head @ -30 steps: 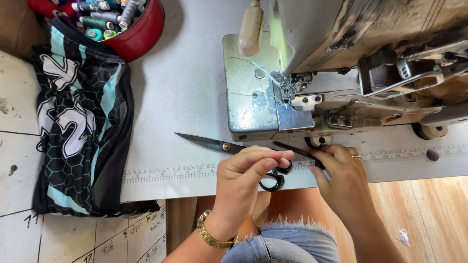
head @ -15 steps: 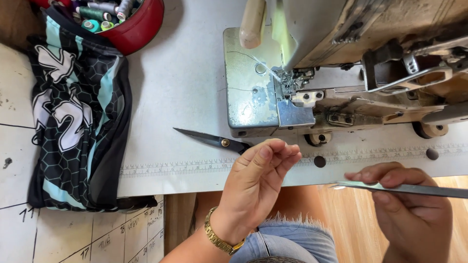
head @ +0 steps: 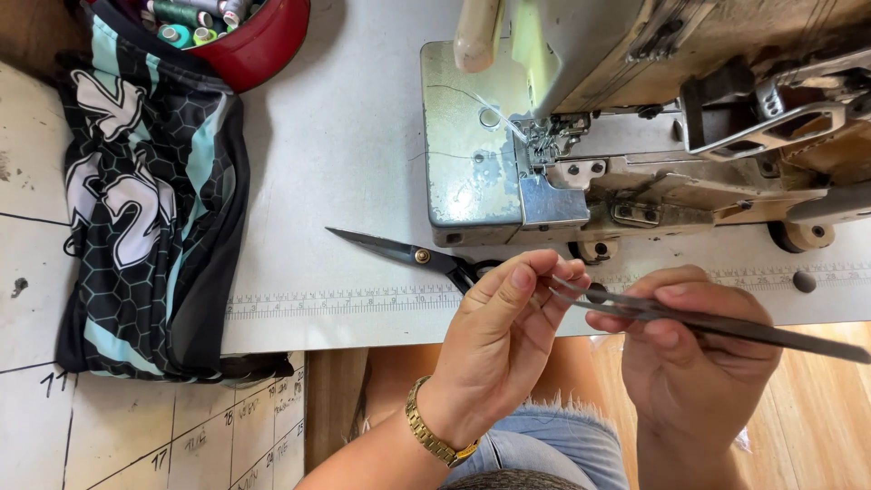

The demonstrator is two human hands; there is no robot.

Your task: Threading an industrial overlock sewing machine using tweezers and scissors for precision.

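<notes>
My right hand [head: 694,363] holds long metal tweezers [head: 726,322] that point left, with their tips at the fingers of my left hand [head: 504,336]. My left fingertips are pinched together at those tips; whether a thread lies between them is too fine to tell. A gold bracelet [head: 434,437] sits on my left wrist. Black scissors [head: 408,254] lie on the white table [head: 345,136] just beyond my left hand, blades pointing left. Both hands hover at the table's near edge, in front of the worn sewing machine [head: 635,118].
A black and teal patterned garment [head: 145,209] lies at the left and hangs over the table's edge. A red bowl [head: 259,41] of thread spools stands at the back left. A printed ruler strip [head: 345,299] runs along the near edge. Wooden floor shows below.
My hands let go of the scissors, which stay on the table. My right hand drew back with the tweezers, then brought them in to my left fingertips.
</notes>
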